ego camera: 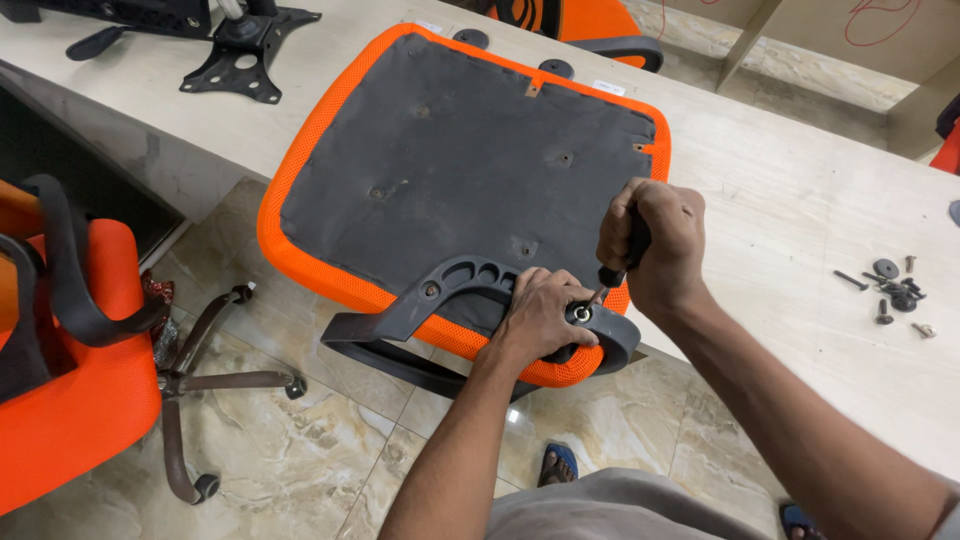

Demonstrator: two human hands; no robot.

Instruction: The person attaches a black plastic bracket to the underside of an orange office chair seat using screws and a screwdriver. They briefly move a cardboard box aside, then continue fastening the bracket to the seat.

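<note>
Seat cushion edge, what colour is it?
Bright orange mesh around the seat cushion; head view shows it.

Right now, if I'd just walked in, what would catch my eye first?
Most likely the upturned orange chair seat with its dark underside, lying on the pale workbench in the middle. At its near edge, the left hand steadies a grey armrest bracket while the right hand drives a screwdriver into a bolt. Loose screws lie on the bench to the right.
</note>
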